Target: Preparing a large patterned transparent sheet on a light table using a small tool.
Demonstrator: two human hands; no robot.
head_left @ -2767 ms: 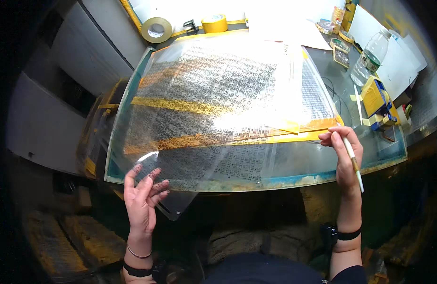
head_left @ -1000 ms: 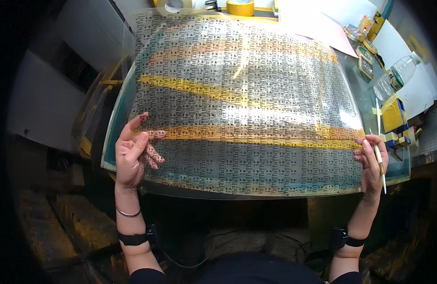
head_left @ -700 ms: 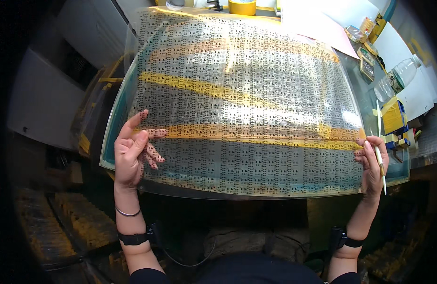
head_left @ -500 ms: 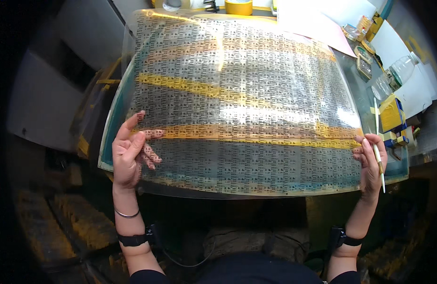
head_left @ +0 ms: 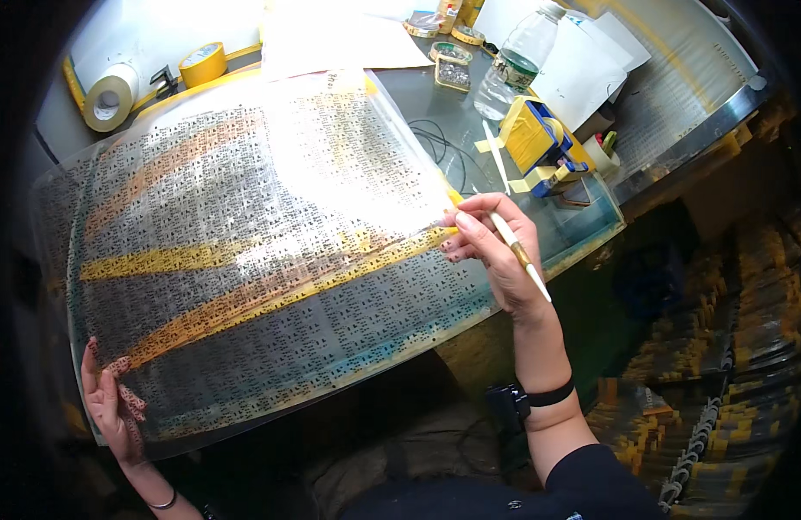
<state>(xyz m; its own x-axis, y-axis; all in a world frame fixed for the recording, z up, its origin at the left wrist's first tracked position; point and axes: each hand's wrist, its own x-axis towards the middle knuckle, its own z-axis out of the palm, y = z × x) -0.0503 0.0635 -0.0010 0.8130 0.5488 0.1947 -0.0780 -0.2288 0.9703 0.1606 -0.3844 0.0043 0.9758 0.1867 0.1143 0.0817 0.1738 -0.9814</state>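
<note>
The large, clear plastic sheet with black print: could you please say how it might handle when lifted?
The sheet would probably flex, since it looks film-thin, with the left hand partly showing through. Being thin, it may feel light for its size. Its glossy shine hints at slipperiness.

No lettering is legible. The clear sheet [head_left: 192, 208] carries dense rows of small dark printed marks (too fine to read) over most of its surface. A short dark inscription [head_left: 332, 82] shows near the sheet's far right corner, unreadable. The bottle [head_left: 529, 43], beyond the sheet's right edge, bears a label [head_left: 514, 71]; its print cannot be made out.
</note>
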